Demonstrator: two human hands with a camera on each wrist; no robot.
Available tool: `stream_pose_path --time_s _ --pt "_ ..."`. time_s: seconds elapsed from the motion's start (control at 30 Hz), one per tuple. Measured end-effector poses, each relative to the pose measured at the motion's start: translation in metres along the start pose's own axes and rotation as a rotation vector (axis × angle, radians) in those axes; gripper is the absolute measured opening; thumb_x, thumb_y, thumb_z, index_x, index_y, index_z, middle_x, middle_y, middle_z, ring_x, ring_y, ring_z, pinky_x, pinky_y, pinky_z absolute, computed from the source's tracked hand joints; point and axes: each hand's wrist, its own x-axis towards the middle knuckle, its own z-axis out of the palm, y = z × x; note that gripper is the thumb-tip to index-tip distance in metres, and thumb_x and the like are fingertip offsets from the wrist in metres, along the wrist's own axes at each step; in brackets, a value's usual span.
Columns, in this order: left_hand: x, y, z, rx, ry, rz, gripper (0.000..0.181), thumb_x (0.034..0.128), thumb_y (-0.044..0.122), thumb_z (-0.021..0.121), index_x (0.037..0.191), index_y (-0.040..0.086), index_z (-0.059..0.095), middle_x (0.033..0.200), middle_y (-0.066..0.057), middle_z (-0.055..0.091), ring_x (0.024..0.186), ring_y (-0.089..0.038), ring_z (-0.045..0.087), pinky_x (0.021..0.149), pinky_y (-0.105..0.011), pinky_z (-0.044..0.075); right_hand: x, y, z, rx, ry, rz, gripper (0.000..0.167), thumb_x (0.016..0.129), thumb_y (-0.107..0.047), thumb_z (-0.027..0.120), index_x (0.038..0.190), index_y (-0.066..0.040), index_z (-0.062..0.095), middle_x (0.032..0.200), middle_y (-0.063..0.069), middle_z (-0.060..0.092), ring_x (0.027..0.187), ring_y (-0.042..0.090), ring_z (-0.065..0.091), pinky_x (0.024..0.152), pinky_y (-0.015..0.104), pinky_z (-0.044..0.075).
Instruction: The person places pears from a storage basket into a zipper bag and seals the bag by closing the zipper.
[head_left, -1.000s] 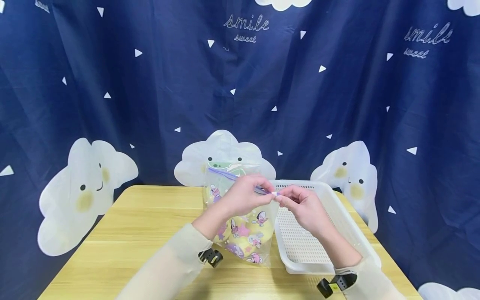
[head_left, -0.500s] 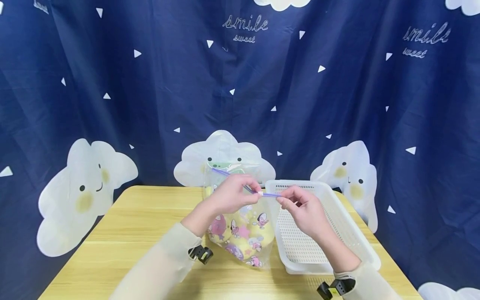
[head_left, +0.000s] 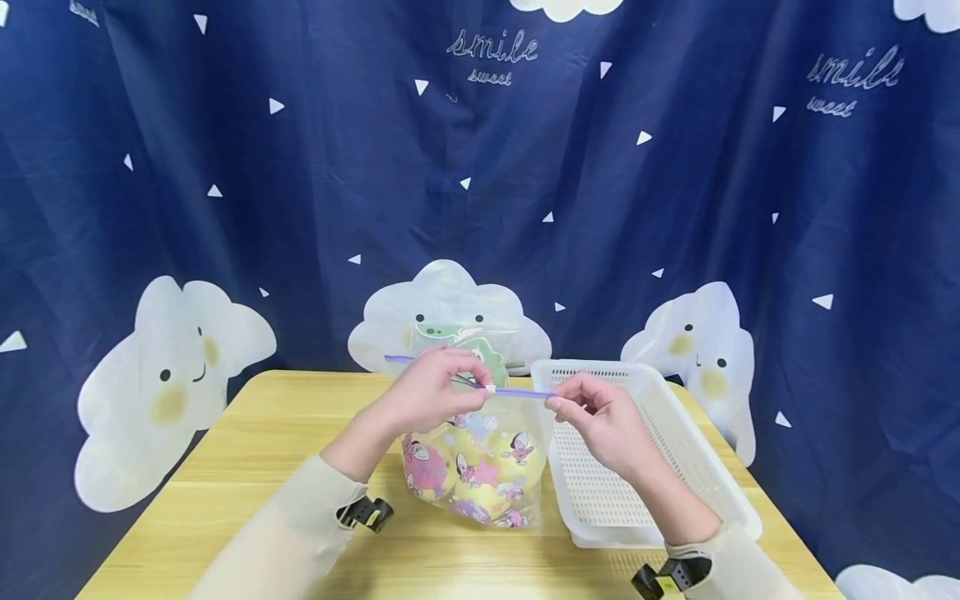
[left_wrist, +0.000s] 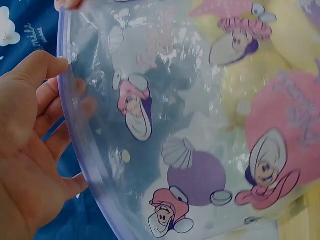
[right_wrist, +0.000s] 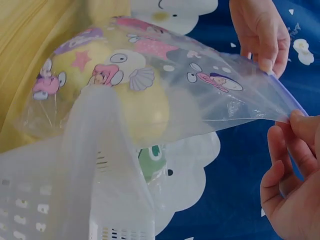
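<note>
A clear zip bag (head_left: 517,479) with pink and purple cartoon prints stands on the table, bulging with yellow round things (right_wrist: 150,112). A purple zip strip (head_left: 522,392) runs along its top edge, carrying a small white slider (head_left: 491,388). My left hand (head_left: 431,392) pinches the strip at the slider; in the left wrist view, thumb and fingers of that hand (left_wrist: 30,130) lie on both sides of the strip. At the strip's right end, my right hand (head_left: 607,425) pinches the bag's corner between thumb and forefinger. What exactly the yellow things are cannot be told through the plastic.
Right of the bag sits a white perforated plastic basket (head_left: 561,492), close to my right forearm. Clear plastic with a green print (head_left: 486,357) shows behind the bag. The wooden table (head_left: 315,417) ends at a dark blue curtain (head_left: 315,208) with cloud prints.
My left hand has moved left along the purple strip with the white slider, away from the right hand. The right hand stays nearly in place. More of the strip shows between the hands.
</note>
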Motion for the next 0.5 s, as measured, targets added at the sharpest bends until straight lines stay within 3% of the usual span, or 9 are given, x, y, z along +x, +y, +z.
stream_pose_path --time_s 0.2,0.5 --pt "-0.008 -0.006 -0.006 -0.046 -0.003 0.015 0.008 0.0931 0.016 0.08 0.096 0.024 0.08 0.096 0.014 0.074 0.101 -0.015 0.063 0.095 -0.037 0.054 0.002 0.0 0.001 0.01 -0.027 0.001 0.007 0.098 -0.013 0.082 0.098 -0.008 0.077 0.081 0.005 0.072 0.066 0.009 0.058 0.06 0.024 0.048" --pt "-0.013 -0.012 -0.008 -0.125 -0.035 -0.012 0.008 0.0957 0.013 0.079 0.101 0.019 0.08 0.1 0.008 0.076 0.101 -0.013 0.067 0.095 -0.034 0.058 0.002 0.0 0.003 0.022 -0.037 -0.04 0.005 0.099 -0.008 0.081 0.099 -0.007 0.076 0.08 0.006 0.072 0.066 0.009 0.058 0.06 0.024 0.049"
